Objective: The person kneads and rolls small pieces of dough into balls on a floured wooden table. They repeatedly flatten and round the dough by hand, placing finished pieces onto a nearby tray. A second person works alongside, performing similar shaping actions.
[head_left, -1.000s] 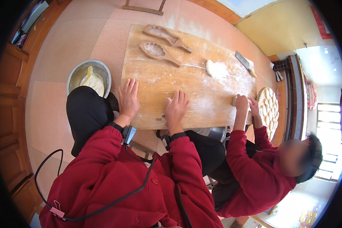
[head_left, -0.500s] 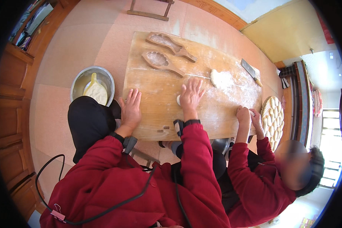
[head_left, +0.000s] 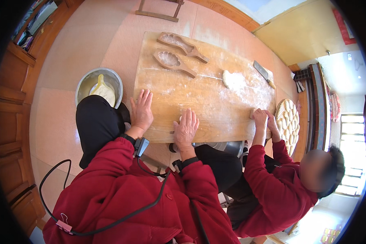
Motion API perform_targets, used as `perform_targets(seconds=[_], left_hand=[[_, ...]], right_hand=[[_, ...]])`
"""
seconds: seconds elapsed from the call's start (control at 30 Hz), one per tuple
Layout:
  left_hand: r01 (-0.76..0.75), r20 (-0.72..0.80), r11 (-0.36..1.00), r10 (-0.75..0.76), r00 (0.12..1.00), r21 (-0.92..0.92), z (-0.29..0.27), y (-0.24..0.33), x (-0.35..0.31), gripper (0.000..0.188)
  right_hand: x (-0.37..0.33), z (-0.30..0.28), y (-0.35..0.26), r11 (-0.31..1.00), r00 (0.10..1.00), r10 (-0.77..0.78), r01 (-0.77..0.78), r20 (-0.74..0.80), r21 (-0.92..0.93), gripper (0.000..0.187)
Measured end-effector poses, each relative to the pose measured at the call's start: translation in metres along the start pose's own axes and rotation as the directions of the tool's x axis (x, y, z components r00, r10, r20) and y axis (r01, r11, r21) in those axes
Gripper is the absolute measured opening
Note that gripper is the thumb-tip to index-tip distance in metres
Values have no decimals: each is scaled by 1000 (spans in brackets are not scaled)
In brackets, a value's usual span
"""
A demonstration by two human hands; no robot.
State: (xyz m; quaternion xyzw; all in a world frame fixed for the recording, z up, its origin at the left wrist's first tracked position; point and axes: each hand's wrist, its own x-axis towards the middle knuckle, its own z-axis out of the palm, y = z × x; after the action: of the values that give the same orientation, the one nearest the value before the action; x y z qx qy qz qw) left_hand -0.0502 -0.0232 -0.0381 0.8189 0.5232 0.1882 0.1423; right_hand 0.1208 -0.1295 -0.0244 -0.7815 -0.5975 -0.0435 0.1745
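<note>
My right hand [head_left: 186,128] lies flat near the front edge of a floured wooden board [head_left: 215,110], fingers stretched out. A bit of pale dough [head_left: 180,118] peeks out beside its fingers; the palm hides the remainder. At the board's left edge my left hand [head_left: 142,110] rests with spread fingers, holding nothing. Two carved wooden molds [head_left: 168,60] with handles lie towards the far left of the board. Farther right sits a lump of dough [head_left: 229,79] beside scattered flour. To my right, a co-worker's hands [head_left: 262,117] are closed around a small pale piece, mostly covered.
A cleaver [head_left: 264,75] lies at the board's far right. Beyond the co-worker's hands stands a round tray [head_left: 278,110] of shaped dough pieces. A metal basin [head_left: 118,83] with a yellow scoop and flour is on the left, by my knee. A wooden stool [head_left: 156,16] stands behind the board.
My right hand has slid back toward me, from mid-board to near the front edge, with the dough at its palm. My left hand has stayed at the left edge.
</note>
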Motion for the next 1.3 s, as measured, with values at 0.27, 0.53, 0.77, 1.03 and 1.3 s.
perform_targets(seconds=[0.27, 0.53, 0.77, 1.03, 1.3], left_hand=[[-2, 39, 999, 1, 999, 37, -1, 3, 2, 55], [-4, 65, 999, 1, 998, 47, -2, 3, 5, 57], [-28, 4, 999, 28, 1000, 27, 4, 0, 0, 56], [66, -49, 953, -84, 995, -297, 4, -13, -1, 49], [-432, 133, 880, 460, 878, -198, -1, 57, -22, 57]], right_hand=[[88, 24, 50, 979, 948, 202, -187, 246, -84, 77], [145, 23, 74, 952, 955, 295, -292, 32, -91, 71], [17, 10, 18, 988, 986, 136, -142, 99, 54, 62], [20, 17, -37, 927, 949, -192, 93, 250, 362, 60], [4, 13, 37, 877, 909, 392, -323, -142, 355, 63]])
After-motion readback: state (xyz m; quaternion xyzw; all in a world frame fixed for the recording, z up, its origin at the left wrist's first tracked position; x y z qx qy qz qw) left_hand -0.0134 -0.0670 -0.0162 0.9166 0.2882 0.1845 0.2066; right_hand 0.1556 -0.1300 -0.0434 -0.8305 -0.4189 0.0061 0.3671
